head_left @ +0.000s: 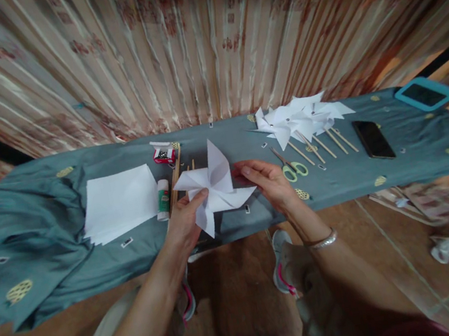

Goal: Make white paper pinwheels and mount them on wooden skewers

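A white paper pinwheel (219, 183) is held over the cloth by my left hand (185, 220), its thumb pressed on the front near the centre and its fingers behind. My right hand (269, 183) is at the pinwheel's right side, fingers stretched toward the blades; whether they touch the paper is hard to tell. Left of the pinwheel stand a glue stick (163, 200) and several wooden sticks (175, 177), partly covered by my left hand and the paper. A small red box of pins (164, 154) sits open behind them. Scissors with green handles (294, 170) lie right of my right hand.
A stack of white paper sheets (120, 202) lies at the left on the grey-green cloth (44, 221). Several finished pinwheels on sticks (302, 117) are piled at the back right. Beyond them are a dark phone (373, 139) and a blue-framed tablet (426, 93). A curtain (188, 53) hangs behind.
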Tool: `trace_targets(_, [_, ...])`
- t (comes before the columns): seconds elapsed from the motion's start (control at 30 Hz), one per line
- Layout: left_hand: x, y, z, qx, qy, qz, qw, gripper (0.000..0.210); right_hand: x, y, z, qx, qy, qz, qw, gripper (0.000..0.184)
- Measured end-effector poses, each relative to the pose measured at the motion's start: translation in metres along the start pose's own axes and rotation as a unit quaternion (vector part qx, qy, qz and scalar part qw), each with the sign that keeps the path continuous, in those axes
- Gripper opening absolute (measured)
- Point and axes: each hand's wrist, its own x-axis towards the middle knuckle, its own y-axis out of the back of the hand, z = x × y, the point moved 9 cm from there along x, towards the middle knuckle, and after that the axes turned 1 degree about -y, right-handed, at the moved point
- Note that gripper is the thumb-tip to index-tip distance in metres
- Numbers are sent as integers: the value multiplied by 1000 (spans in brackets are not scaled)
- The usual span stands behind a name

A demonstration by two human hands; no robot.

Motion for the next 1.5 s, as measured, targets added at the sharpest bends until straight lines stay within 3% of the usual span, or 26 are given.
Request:
trace_targets(0.1, [3,5,5,24,-43,16,999,34,-2,5,-11,-23,66,32,997,43])
trace_targets(0.2, [5,8,8,62,-73,29,995,31,-13,1,-31,-127,158,45,978,33])
trace_targets(0.3, [5,7,9,87,-82,24,993,28,-29,-17,-48,-300,253,32,919,26])
trace_targets(0.4, [3,3,8,95,-80,7,992,29,-40,-37,-49,-420,305,1,855,24])
trace_targets(0.53, [1,-1,6,88,-65,-11,994,33,-40,-45,-40,-477,300,-14,826,18])
trace_targets(0.8, [-1,-4,4,74,-44,-10,996,35,-33,-38,-34,-441,274,-9,854,13])
trace_targets(1.17, [-2,-6,3,61,-29,-6,998,35,-30,-35,-31,-419,263,-17,869,13])
trace_targets(1.23, [-1,-5,2,48,-19,-6,999,35,-29,-32,-33,-394,258,-9,882,24])
trace_targets(1.37, [-1,-8,-3,8,2,-17,1000,35,-22,-15,-27,-282,203,37,937,72])
trace_targets(1.43, [-2,-13,-6,2,17,-34,999,35,-16,-15,-14,-195,142,5,971,88])
trace_targets(1.5, [-4,-16,-9,9,27,-46,999,37,-12,-23,0,-123,75,-53,988,93])
